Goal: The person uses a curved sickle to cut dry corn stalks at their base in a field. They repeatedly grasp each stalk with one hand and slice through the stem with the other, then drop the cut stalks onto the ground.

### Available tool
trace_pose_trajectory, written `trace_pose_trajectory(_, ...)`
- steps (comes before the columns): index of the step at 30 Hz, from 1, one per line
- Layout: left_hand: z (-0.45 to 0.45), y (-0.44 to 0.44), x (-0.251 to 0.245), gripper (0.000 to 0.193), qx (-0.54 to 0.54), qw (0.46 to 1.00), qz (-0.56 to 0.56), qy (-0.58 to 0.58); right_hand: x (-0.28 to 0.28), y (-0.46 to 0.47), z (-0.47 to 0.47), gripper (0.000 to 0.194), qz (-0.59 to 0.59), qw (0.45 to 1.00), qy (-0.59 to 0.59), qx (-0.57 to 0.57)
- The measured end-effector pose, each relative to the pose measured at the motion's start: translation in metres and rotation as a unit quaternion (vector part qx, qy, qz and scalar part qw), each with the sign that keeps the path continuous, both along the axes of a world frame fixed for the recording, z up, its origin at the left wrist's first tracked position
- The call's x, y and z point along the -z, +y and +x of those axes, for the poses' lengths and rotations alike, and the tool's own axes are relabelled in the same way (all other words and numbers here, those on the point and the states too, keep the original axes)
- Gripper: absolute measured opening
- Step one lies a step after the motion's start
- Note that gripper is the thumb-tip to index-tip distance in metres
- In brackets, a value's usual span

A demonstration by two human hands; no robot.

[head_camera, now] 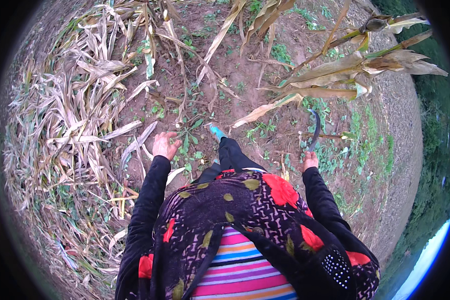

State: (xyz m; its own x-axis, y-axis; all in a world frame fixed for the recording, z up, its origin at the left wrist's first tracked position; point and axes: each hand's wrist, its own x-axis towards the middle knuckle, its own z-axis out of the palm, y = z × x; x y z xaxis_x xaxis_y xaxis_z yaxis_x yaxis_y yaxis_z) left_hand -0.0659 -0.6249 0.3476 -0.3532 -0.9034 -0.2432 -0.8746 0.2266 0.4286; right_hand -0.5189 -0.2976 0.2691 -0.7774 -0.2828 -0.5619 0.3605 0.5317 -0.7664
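My right hand [310, 160] is closed round the handle of a sickle [316, 129], whose dark curved blade points away from me over low green weeds. My left hand [166, 145] holds nothing; its fingers are curled and apart, above the soil beside a leafy green weed [187, 132]. Dry maize stalks with withered leaves [322, 73] stand ahead, at the upper right, beyond the sickle. More standing maize stalks [168, 26] are at the top, left of the middle.
Cut dry maize stalks and leaves [78, 108] lie in a thick heap along the left. My foot in a turquoise shoe [217, 132] is on the reddish soil [228, 101]. A short stalk [324, 135] lies behind the blade. Green trees [435, 123] line the field's far right edge.
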Motion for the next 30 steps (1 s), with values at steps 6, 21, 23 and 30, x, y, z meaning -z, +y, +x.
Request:
trace_pose_trajectory(6,0.007,0.048,0.002,0.033,0.007,0.999,-0.017,-0.028,-0.001,0.013,0.022,0.013,0.049,0.989,-0.131,0.055)
trace_pose_trajectory(21,-0.004,0.092,0.016,0.032,0.024,0.988,-0.09,-0.119,0.011,-0.098,0.102,0.031,0.106,0.87,0.087,-0.474)
trace_pose_trajectory(23,-0.01,0.094,0.03,0.03,0.029,0.985,-0.113,-0.127,0.014,-0.132,0.114,0.033,0.07,0.86,0.096,-0.496)
trace_pose_trajectory(30,-0.048,0.085,0.111,0.028,0.025,0.973,-0.167,-0.157,0.056,-0.225,0.128,0.031,0.091,0.701,0.164,-0.688)
